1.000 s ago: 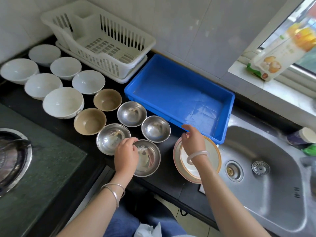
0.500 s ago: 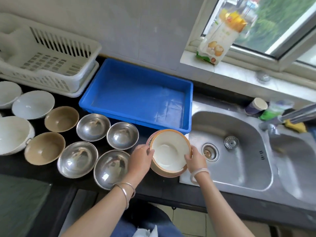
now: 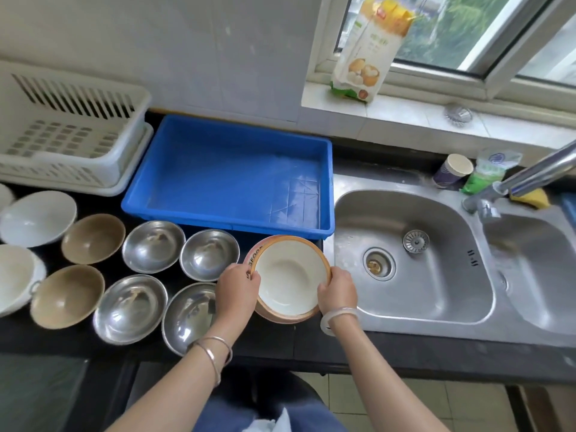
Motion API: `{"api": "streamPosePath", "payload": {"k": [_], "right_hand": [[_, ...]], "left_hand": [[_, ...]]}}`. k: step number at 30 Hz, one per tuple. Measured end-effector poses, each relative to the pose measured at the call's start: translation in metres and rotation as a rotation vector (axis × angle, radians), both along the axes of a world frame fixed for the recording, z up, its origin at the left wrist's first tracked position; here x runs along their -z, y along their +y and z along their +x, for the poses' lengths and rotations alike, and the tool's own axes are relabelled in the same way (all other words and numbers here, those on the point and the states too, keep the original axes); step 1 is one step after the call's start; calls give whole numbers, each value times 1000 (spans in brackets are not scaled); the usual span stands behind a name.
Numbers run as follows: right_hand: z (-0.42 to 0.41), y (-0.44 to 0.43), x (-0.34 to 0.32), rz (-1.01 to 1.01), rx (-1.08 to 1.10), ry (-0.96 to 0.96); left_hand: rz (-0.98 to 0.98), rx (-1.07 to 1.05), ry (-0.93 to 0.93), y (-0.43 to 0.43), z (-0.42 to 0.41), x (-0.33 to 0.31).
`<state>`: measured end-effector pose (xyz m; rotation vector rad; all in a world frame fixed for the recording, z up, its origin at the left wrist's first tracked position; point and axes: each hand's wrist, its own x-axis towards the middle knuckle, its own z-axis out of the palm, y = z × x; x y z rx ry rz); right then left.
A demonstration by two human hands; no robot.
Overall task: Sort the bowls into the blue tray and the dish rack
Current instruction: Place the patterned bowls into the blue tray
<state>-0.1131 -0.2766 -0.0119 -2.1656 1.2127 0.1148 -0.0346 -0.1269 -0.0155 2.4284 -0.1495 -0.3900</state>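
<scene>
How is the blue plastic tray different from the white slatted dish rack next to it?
The blue plastic tray has solid, low walls; the white slatted dish rack has taller walls pierced with slots and a perforated floor. The tray sits directly on the dark counter, while the rack seems to rest on its own white drip base. The tray lies nearer the sink. Both are rectangular, plastic, and hold no bowls yet.

Bright daylight from the window, glare on steel bowls, perhaps slight wide-angle edge bending
</scene>
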Motion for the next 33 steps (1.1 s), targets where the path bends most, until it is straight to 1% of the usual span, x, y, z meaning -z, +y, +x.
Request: {"api": "streamPosePath", "payload": {"k": [3, 7, 10, 13, 16, 20, 27, 33], "right_hand": [[-6, -3, -6, 12, 38, -58], [-16, -9, -15, 49, 68, -156], [-25, -21, -28, 11, 104, -215], [-39, -36, -42, -46, 150, -257], [-56, -50, -50, -89, 199, -250], [-82, -61, -49, -120, 279, -189], [-116, -64, -25, -51, 383, -115], [-126, -66, -7, 12, 438, -105]], "left_hand": [[-19, -8, 38, -7, 0, -5], [-126, -28, 28, -18, 6, -24], [-194, 28, 31, -29, 9, -39], [-215, 114, 30, -44, 5, -47], [-280, 186, 53, -64, -6, -48], [-309, 262, 160, -84, -25, -37], [-229, 370, 244, -102, -47, -15], [-165, 410, 241, -106, -54, -2]]}}
